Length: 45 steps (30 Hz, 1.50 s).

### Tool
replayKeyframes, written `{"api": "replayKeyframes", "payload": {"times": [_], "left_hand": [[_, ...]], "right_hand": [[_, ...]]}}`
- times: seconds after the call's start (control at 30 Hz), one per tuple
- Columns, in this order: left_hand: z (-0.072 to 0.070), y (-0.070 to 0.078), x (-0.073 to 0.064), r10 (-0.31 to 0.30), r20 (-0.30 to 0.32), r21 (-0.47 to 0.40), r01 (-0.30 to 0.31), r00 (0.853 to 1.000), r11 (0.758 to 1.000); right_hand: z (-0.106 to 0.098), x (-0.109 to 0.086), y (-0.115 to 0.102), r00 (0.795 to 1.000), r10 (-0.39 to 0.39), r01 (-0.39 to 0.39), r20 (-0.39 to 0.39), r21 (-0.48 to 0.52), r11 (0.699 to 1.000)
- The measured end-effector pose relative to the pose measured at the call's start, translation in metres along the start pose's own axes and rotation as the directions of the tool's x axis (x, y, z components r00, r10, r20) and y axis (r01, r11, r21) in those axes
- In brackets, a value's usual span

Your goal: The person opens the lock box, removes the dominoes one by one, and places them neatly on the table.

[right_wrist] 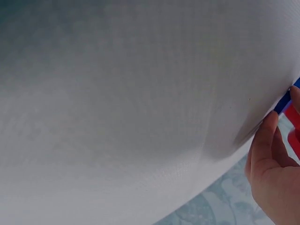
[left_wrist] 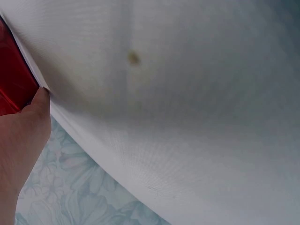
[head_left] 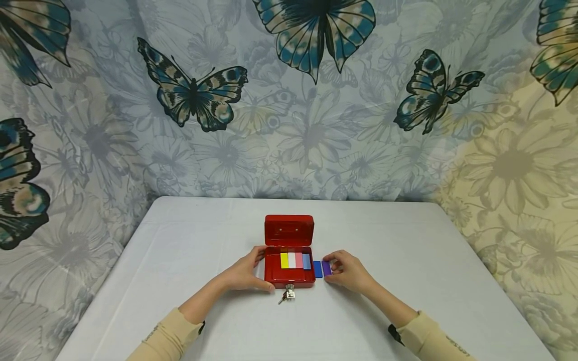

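A small red metal cash box (head_left: 273, 277) sits on the table with its lid (head_left: 289, 228) raised. Yellow (head_left: 284, 260), white (head_left: 291, 260), pink (head_left: 299, 260) and light blue (head_left: 306, 261) flat rectangular pieces lie side by side inside. My left hand (head_left: 244, 271) grips the box's left side, thumb by the front corner and fingers towards the back. Just right of the box lies a dark blue rectangular piece (head_left: 318, 269). Beside it, my right hand (head_left: 349, 272) pinches a purple rectangular piece (head_left: 326, 267) between thumb and fingers. In the right wrist view the fingers partly hide a blue-looking edge (right_wrist: 283, 101).
A small silver padlock (head_left: 290, 291) hangs at the box front, with keys (head_left: 283, 298) beside it. White cloth covers the table (head_left: 203, 225). Behind it stands a butterfly-patterned backdrop (head_left: 316, 150).
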<state>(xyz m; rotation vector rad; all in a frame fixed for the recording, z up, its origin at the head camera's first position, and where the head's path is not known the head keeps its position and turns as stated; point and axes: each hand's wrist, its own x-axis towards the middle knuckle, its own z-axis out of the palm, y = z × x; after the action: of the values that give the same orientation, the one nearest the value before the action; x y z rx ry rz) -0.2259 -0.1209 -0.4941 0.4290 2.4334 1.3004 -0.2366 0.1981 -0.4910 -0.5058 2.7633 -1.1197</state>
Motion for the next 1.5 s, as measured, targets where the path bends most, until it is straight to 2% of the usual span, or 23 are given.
{"api": "replayKeyframes", "payload": {"times": [0.67, 0.87, 0.97, 1.23, 1.5], "left_hand": [[0.000, 0.001, -0.001, -0.002, -0.001, 0.006, 0.002, 1.000, 1.000], [0.000, 0.002, -0.001, -0.009, 0.000, 0.008, 0.009, 1.000, 1.000], [0.000, 0.002, 0.000, -0.012, -0.001, 0.006, 0.012, 1.000, 1.000], [-0.002, 0.003, 0.000, -0.009, -0.001, 0.011, 0.009, 1.000, 1.000], [-0.001, 0.005, -0.001, -0.005, -0.002, -0.004, 0.005, 1.000, 1.000]], "right_hand": [[-0.002, -0.002, -0.004, 0.999, 0.033, -0.033, -0.002, 0.022, 0.999], [-0.003, -0.004, -0.006, 0.997, 0.059, -0.057, -0.045, 0.041, 0.998], [-0.003, -0.003, -0.008, 0.993, 0.096, -0.092, -0.062, 0.059, 0.994], [-0.006, 0.001, -0.016, 0.977, 0.212, -0.201, -0.037, 0.188, 0.961], [-0.006, 0.001, -0.024, 0.970, 0.244, -0.231, 0.005, 0.346, 0.909]]}}
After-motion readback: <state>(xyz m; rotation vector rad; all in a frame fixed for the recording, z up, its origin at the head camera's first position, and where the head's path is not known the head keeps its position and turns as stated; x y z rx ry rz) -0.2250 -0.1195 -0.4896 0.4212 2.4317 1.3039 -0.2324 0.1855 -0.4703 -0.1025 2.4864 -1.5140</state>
